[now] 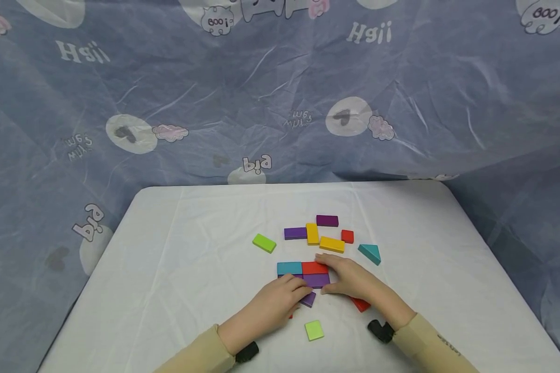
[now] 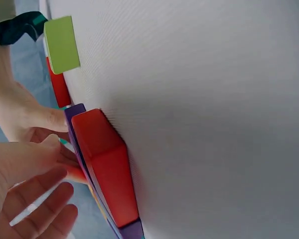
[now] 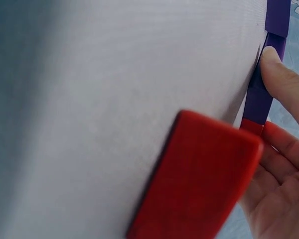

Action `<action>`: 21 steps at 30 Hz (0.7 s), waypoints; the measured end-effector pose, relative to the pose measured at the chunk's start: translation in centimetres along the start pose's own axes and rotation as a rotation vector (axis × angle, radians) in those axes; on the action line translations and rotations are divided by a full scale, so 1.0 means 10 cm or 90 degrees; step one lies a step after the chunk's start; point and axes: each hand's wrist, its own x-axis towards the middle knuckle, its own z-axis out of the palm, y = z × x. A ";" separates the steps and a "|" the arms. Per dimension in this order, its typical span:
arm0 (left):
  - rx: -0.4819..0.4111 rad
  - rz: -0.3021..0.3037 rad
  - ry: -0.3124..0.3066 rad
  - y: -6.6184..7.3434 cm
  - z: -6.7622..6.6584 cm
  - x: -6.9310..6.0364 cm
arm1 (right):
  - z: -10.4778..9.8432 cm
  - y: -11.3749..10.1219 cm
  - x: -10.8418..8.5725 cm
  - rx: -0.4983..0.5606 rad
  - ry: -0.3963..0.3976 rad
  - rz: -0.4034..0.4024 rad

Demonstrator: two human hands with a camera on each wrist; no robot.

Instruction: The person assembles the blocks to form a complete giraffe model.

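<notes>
Four-block group at mid-table: a teal block and a red block lie side by side, with a purple block along the red one's near side. My right hand spans the red and purple blocks, thumb at the near side and fingers at the far side; in the right wrist view the thumb presses on purple. My left hand hovers over the group's left part, partly hiding it and a loose purple block. In the left wrist view its loosely bent fingers hold nothing.
Beyond the group lie purple blocks, yellow blocks, a small red block, a teal triangle and a green block. A green square lies nearer; a red block is partly under the right wrist.
</notes>
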 end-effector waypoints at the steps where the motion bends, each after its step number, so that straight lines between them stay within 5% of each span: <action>1: 0.004 0.007 0.000 0.00 0.00 0.03 | 0.00 0.00 0.00 0.000 0.000 -0.001; 14: -0.013 0.029 -0.034 0.01 0.13 0.19 | 0.01 0.03 0.00 0.003 -0.003 -0.014; 21: -0.129 -0.011 0.014 -0.06 0.02 0.13 | 0.01 0.04 0.00 -0.004 0.002 -0.022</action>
